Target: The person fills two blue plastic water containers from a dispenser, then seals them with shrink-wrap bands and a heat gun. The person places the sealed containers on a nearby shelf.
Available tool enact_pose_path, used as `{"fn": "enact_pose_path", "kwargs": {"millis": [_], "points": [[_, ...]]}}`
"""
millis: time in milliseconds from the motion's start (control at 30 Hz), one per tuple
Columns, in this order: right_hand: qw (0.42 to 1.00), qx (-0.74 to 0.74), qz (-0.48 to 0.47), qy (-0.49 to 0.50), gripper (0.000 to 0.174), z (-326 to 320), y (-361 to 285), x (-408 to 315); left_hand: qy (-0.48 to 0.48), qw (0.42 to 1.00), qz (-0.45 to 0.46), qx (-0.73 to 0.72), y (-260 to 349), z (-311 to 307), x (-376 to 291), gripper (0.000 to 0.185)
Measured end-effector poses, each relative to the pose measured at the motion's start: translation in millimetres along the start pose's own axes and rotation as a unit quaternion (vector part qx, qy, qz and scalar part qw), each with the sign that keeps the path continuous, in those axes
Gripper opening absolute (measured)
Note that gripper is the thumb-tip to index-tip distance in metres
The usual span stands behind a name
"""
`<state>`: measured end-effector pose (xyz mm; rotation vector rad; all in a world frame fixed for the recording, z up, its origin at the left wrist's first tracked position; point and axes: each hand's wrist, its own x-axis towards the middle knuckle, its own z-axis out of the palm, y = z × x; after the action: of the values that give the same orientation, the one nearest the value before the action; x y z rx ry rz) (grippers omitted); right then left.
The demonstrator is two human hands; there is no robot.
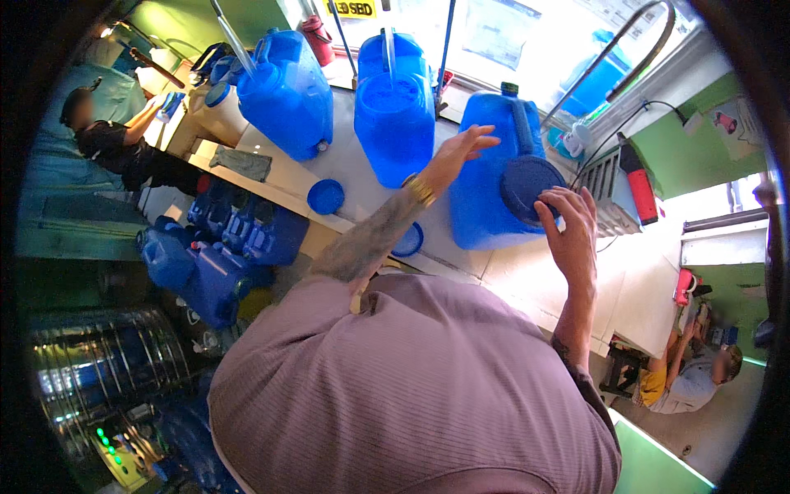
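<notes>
A translucent blue water jug [478, 207] stands before me on the tiled counter. It has a moulded handle and a small dark cap at its far end. A large dark blue screw cap [531, 185] covers its near opening. My right hand [568, 222] has its thumb and fingers at the cap's right rim. With fingers spread, my left hand [460, 157] hovers over the jug's left side near the handle and holds nothing. To the left, a middle blue jug [395, 148] has a clear tube in its wide opening. Another tube enters the left blue jug [296, 105].
Loose blue caps [325, 196] [407, 239] and a grey cloth [241, 163] lie on the counter [457, 256]. Several jugs [216, 272] sit low at left. A curved metal pipe [642, 62] rises at right. One person [111, 139] stands left; another [691, 376] sits right.
</notes>
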<state>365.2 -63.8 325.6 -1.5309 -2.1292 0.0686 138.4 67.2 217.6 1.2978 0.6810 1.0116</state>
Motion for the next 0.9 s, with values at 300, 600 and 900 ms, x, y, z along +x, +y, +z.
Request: {"fn": "enact_pose_path", "kwargs": {"millis": [300,600,900], "points": [[0.871,0.446,0.177,0.106,0.037,192.4,-84.3,94.2,0.174,0.977,-0.12,-0.026,-6.1,-166.2,-129.6,0.043],[0.974,0.065,0.094,0.196,0.039,193.2,-70.8,145.9,0.018,0.974,-0.22,0.052,-28.7,-226.6,-143.6,0.043],[0.931,0.005,0.361,-0.061,0.055,79.9,18.8,121.5,-0.184,0.959,-0.197,0.09,-91.9,-57.2,-28.7,0.106]]}}
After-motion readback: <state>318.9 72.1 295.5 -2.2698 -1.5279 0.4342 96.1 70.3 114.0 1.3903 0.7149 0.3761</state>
